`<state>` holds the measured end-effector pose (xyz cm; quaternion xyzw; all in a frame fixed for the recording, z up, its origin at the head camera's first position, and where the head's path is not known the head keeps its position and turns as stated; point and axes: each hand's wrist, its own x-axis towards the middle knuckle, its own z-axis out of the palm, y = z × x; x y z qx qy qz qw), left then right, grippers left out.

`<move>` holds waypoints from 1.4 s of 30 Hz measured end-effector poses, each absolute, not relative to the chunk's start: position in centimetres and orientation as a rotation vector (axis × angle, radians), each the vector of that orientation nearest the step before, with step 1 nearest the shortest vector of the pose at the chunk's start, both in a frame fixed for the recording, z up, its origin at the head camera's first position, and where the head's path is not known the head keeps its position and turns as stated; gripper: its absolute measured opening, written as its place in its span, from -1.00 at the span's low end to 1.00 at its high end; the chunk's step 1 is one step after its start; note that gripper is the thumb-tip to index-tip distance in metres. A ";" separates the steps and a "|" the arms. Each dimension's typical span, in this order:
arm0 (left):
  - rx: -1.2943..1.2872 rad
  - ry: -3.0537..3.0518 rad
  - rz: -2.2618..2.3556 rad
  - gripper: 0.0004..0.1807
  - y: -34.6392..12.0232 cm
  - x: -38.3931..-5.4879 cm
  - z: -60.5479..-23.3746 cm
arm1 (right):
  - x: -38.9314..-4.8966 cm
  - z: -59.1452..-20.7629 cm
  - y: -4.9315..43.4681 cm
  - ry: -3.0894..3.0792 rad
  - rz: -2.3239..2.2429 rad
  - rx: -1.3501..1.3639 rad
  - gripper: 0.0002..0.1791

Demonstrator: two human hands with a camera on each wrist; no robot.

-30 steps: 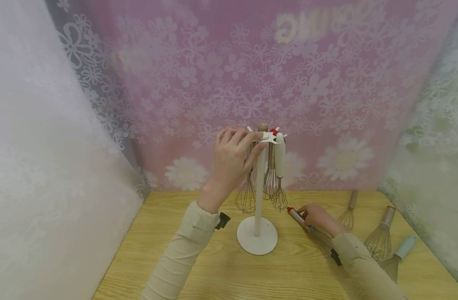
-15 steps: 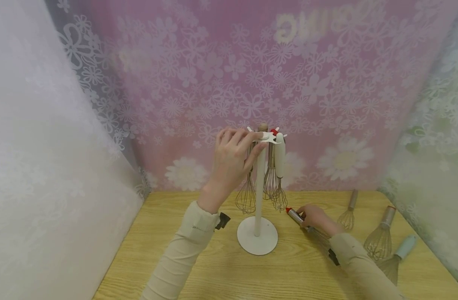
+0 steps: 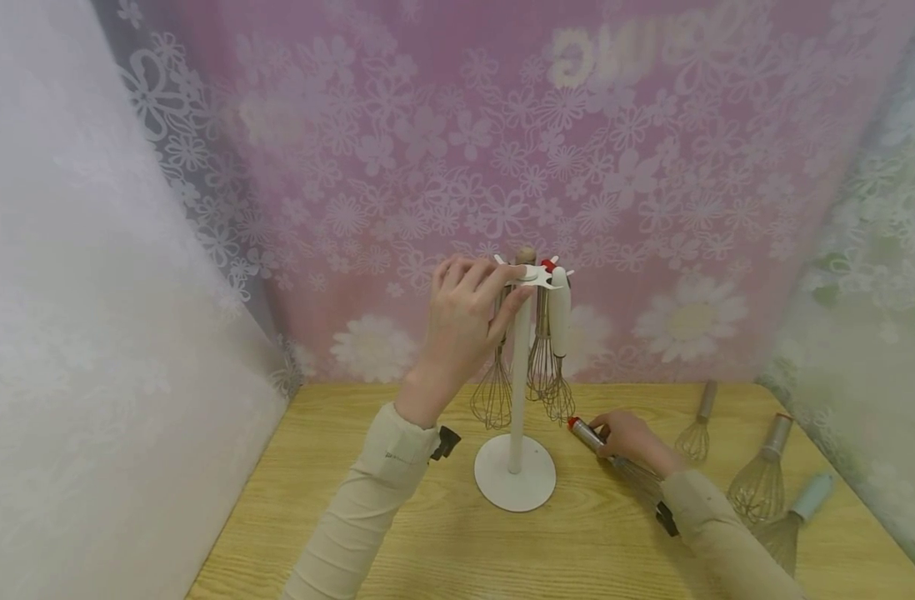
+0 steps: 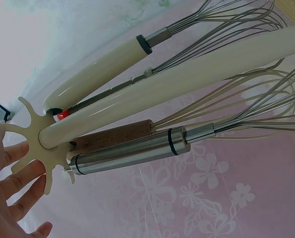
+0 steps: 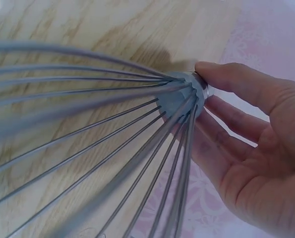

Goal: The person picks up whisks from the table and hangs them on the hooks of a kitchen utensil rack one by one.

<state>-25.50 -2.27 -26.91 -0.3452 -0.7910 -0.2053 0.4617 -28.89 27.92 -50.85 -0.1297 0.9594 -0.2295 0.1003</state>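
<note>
A white rotating-style stand (image 3: 517, 383) with a round base stands upright on the table. My left hand (image 3: 465, 317) grips its hooked top plate (image 4: 34, 139), fingers among the hooks. Whisks hang from it: a cream-handled whisk (image 4: 100, 74), a steel-handled whisk (image 4: 130, 152), a wooden-handled whisk (image 4: 115, 136) and one with a red tip (image 4: 63, 114). To the right of the base, my right hand (image 3: 628, 437) holds a silver-handled whisk (image 3: 588, 437) with a red end, low over the table. The right wrist view shows its wires spreading from a pale blue collar (image 5: 179, 101).
Further right on the table (image 3: 427, 542) lie a small whisk (image 3: 695, 437), a large steel-handled whisk (image 3: 759, 483) and a light-blue-handled whisk (image 3: 810, 496). Flowered pink cloth (image 3: 457, 167) hangs behind, with pale cloth at both sides.
My right hand has shifted slightly left with the silver-handled whisk, bringing its red end nearer the stand. The left hand stays on the top plate.
</note>
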 end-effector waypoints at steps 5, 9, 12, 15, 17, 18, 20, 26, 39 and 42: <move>-0.850 -1.944 -0.508 -0.67 -2.3 -25.5 -26.9 | -28.5 -50.6 27.8 2.920 -0.711 -0.393 -0.46; -0.850 -1.943 -0.509 -0.69 -2.3 -25.5 -26.9 | -28.2 -50.2 27.6 2.950 -0.795 -0.337 -0.45; -0.849 -1.942 -0.507 -0.69 -2.2 -25.5 -26.9 | -27.9 -49.8 27.3 2.961 -0.872 -0.338 -0.43; -0.847 -1.943 -0.502 -0.69 -2.2 -25.5 -26.9 | -27.5 -49.5 27.0 2.962 -0.973 -0.356 -0.41; -0.847 -1.944 -0.500 -0.69 -2.2 -25.5 -26.9 | -27.3 -49.2 26.8 2.969 -1.022 -0.369 -0.41; -0.848 -1.945 -0.501 -0.69 -2.2 -25.5 -26.9 | -27.3 -49.2 26.7 2.977 -1.036 -0.370 -0.41; -0.849 -1.947 -0.500 -0.69 -2.2 -25.5 -26.9 | -27.2 -49.0 26.6 2.984 -1.061 -0.356 -0.40; -0.847 -1.947 -0.494 -0.67 -2.2 -25.5 -26.9 | -27.2 -48.5 26.3 3.081 -1.062 -0.331 -0.38; -0.841 -1.920 -0.492 -0.54 -2.1 -25.5 -26.9 | -26.3 -47.0 25.7 3.204 -1.255 -0.352 -0.35; -0.841 -1.909 -0.498 -0.41 -2.0 -25.5 -26.8 | -25.9 -46.5 25.4 3.231 -1.284 -0.372 -0.34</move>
